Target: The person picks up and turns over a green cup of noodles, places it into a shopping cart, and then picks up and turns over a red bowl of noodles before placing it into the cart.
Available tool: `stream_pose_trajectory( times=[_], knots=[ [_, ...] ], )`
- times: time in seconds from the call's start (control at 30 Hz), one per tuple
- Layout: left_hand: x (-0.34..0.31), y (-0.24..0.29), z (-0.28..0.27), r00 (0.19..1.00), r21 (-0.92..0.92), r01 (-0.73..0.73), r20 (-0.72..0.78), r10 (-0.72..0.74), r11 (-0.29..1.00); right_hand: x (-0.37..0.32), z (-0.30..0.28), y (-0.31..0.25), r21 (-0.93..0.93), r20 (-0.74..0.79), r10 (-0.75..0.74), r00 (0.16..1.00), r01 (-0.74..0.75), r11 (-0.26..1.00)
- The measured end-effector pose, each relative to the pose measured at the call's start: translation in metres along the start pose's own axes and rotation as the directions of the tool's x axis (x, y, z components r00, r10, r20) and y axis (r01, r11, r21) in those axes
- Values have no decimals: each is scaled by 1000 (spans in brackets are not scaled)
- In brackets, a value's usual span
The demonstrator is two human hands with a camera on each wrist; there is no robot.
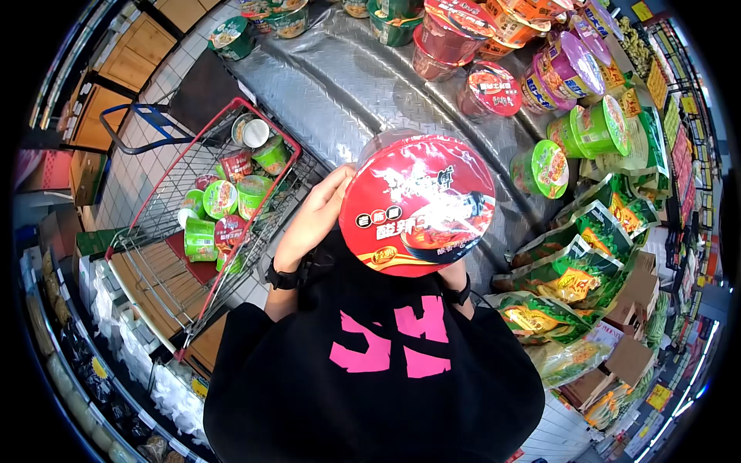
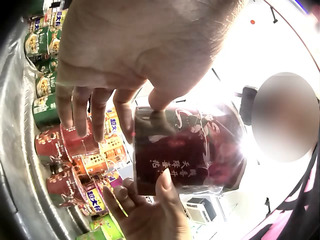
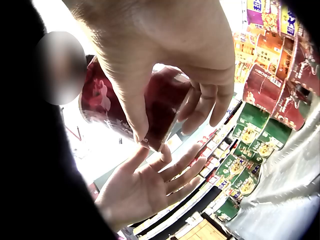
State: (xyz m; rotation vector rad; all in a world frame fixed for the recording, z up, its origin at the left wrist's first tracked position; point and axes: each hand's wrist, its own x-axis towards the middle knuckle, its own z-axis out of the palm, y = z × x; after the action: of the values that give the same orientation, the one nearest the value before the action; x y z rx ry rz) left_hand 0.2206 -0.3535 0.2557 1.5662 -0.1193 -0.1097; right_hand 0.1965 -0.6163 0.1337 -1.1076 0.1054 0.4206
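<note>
Both hands hold a large red instant noodle bucket (image 1: 417, 204) in clear shrink wrap, in front of the chest, its printed lid facing up toward the head camera. At its left side is the left hand (image 1: 320, 208); in the left wrist view this hand's thumb (image 2: 161, 95) lies on the dark red wall, with its index finger by the edge. The right hand (image 3: 170, 60) holds the opposite side, thumb (image 3: 132, 117) along the wall and fingers round the base edge. In the head view the bucket hides most of the right hand.
A metal tread-plate platform (image 1: 340, 85) carries stacked noodle tubs, including a red tub (image 1: 490, 89), a purple tub (image 1: 567, 65) and a green tub (image 1: 540, 168). Green snack bags (image 1: 571, 270) stand at right. At left is a shopping cart (image 1: 139, 224) with several green and red tubs inside.
</note>
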Motion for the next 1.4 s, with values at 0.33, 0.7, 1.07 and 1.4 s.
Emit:
stream_pose_trajectory(
  times=[0.33,0.7,1.07,1.4],
  knots=[
    [-18,1,-3,995,-35,-31,-98,27,999,-5,5,2,-9,42,36,998,-35,999],
    [-30,-6,-6,994,-82,20,-102,-28,996,-5,11,3,-17,67,48,997,-47,999],
    [-37,12,-10,995,-128,67,75,-58,989,-12,14,-3,-17,69,47,996,-46,999],
    [-40,12,-10,993,-201,90,97,-72,975,-15,17,-9,-25,73,39,997,-38,999]
  ],
)
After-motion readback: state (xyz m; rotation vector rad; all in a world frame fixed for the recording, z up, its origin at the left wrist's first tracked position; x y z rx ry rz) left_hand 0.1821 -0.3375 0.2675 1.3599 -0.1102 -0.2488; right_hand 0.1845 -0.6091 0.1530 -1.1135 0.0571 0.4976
